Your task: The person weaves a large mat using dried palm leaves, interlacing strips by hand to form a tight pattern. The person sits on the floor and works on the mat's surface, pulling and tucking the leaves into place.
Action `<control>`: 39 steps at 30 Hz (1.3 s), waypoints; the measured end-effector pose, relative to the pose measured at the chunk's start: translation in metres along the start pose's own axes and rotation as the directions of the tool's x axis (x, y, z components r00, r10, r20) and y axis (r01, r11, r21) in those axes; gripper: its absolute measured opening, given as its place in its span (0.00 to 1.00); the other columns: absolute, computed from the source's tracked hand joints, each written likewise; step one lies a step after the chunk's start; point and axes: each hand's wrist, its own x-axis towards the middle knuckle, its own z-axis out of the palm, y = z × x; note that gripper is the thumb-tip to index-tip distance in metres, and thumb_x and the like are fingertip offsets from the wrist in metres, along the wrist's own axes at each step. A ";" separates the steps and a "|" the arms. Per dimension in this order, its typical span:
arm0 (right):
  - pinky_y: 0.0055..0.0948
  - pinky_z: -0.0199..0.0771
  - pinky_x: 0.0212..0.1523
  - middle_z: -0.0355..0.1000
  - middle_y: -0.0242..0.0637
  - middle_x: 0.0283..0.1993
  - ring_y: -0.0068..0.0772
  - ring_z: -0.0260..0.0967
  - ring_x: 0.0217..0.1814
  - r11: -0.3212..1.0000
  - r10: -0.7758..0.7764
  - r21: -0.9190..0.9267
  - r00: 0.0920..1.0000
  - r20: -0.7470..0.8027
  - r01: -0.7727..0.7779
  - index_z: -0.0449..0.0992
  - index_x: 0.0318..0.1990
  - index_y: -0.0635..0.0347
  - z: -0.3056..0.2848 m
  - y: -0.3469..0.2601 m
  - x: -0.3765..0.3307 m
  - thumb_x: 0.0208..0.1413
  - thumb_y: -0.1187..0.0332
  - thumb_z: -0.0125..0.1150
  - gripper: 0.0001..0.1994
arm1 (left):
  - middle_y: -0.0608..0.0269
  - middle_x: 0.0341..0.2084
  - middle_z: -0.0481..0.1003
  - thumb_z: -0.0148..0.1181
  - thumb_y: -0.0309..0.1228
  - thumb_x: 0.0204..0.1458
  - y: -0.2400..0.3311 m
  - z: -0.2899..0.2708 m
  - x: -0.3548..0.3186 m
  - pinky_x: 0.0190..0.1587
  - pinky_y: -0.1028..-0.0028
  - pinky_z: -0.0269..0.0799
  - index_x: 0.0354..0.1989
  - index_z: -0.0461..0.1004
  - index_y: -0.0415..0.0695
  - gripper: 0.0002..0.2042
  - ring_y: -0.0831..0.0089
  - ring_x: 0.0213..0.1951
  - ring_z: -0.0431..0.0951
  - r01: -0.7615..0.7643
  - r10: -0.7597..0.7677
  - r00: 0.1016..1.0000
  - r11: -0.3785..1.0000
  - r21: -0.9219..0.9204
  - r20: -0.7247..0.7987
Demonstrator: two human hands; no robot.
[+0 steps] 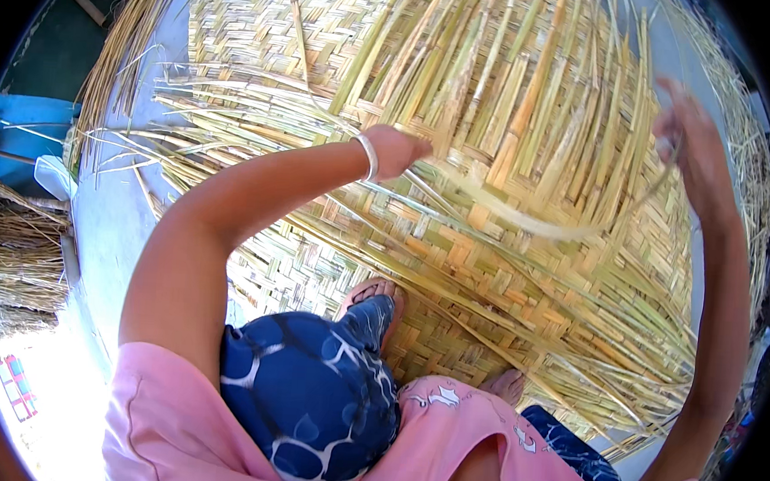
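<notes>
A large woven mat [257, 25] of flat split-reed strips lies in front of me. Many loose strips [535, 100] stick up from its weave toward the far side, and others [224, 125] run crosswise. My left hand [395, 153], with a white bangle at the wrist, is closed over the middle of the mat on a pale reed strip [527, 221]. That strip sags in a motion-blurred arc toward the right. Raised near the mat's right edge, my right hand [690, 149] has curled fingers around the strip's other end; its fingertips are smeared by motion.
My feet [373, 297] rest on the near part of the mat. A bundle of thin dry stalks [127, 57] leans at the far left, near a blue container [30, 131]. More stalks [14, 253] are stacked at left, and loose straw [760, 166] lines the right side.
</notes>
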 end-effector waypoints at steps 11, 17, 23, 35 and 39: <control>0.40 0.56 0.65 0.63 0.49 0.62 0.45 0.59 0.65 0.888 -0.125 -0.441 0.991 0.040 0.130 0.61 0.63 0.58 0.179 0.021 0.105 0.60 0.51 0.50 0.29 | 0.55 0.36 0.77 0.49 0.33 0.58 -0.195 -0.010 0.088 0.33 0.68 0.79 0.49 0.72 0.42 0.14 0.67 0.36 0.80 0.378 -0.733 0.660 0.514 -0.770 -0.165; 0.39 0.66 0.57 0.69 0.48 0.56 0.47 0.67 0.57 0.960 0.124 -0.272 0.969 0.216 -0.062 0.70 0.54 0.65 0.215 0.094 0.127 0.60 0.57 0.49 0.22 | 0.45 0.37 0.77 0.47 0.33 0.53 -0.215 -0.019 0.119 0.42 0.62 0.74 0.38 0.77 0.37 0.15 0.54 0.40 0.78 0.569 -0.660 0.741 0.713 -0.410 -0.119; 0.27 0.76 0.31 0.74 0.52 0.39 0.35 0.78 0.34 0.942 0.337 -0.023 0.936 0.100 -0.336 0.74 0.44 0.71 0.226 0.104 0.147 0.57 0.67 0.52 0.15 | 0.48 0.34 0.78 0.45 0.34 0.54 -0.215 -0.035 0.118 0.40 0.62 0.73 0.33 0.78 0.37 0.16 0.57 0.36 0.78 0.613 -0.650 0.760 0.724 -0.316 -0.017; 0.35 0.71 0.20 0.76 0.43 0.31 0.31 0.74 0.23 0.798 0.540 -0.388 0.834 0.116 -0.462 0.73 0.33 0.68 0.228 0.096 0.181 0.55 0.69 0.54 0.09 | 0.68 0.18 0.71 0.52 0.36 0.56 -0.215 -0.049 0.088 0.16 0.78 0.65 0.25 0.70 0.44 0.11 0.78 0.18 0.70 0.465 -0.656 0.709 0.158 -0.871 0.260; 0.35 0.76 0.37 0.73 0.47 0.45 0.36 0.73 0.39 0.864 0.499 0.051 0.866 0.048 -0.501 0.72 0.40 0.67 0.233 0.109 0.175 0.54 0.68 0.56 0.11 | 0.68 0.22 0.72 0.53 0.39 0.56 -0.210 -0.048 0.082 0.25 0.76 0.71 0.27 0.72 0.44 0.11 0.78 0.23 0.71 0.327 -0.676 0.705 0.041 -0.944 0.215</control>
